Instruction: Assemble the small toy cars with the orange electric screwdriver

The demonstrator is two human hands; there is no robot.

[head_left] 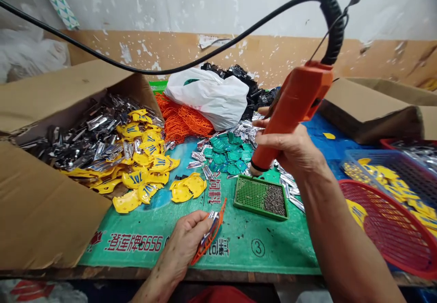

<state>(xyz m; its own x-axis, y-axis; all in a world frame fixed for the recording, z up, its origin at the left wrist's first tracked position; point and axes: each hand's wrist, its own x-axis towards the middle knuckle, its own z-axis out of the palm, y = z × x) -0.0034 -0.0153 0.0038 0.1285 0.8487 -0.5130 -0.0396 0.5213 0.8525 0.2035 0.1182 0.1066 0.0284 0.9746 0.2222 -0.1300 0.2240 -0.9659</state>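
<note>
Here, grasped an orange power screwdriver (288, 107) in the right hand (292, 150), above the middle of the desk (218, 275). Aimed its nose down at the back edge of a green tray (250, 196), but could not tell touching from hovering. Saw small screws (275, 200) heaped at the tray's right end. Pinched an orange piece (198, 258) and a shiny metal part (210, 225) between the thumb and fingers of the left hand (191, 232), near the desk's front edge. Toward the left edge, had a cardboard box (51, 221) full of dark metal parts (92, 125), and yellow pieces (153, 164) piled from its mouth onto the desk. Toward the back edge, found a white bag (208, 95) on top of orange netting (186, 123), beside black pieces (251, 86). Between bag and tray, had green pieces (227, 150) lying among silver strips (244, 132). Along the right edge, saw a red basket (392, 237) next to a blue basket (375, 156) holding more yellow pieces.
</note>
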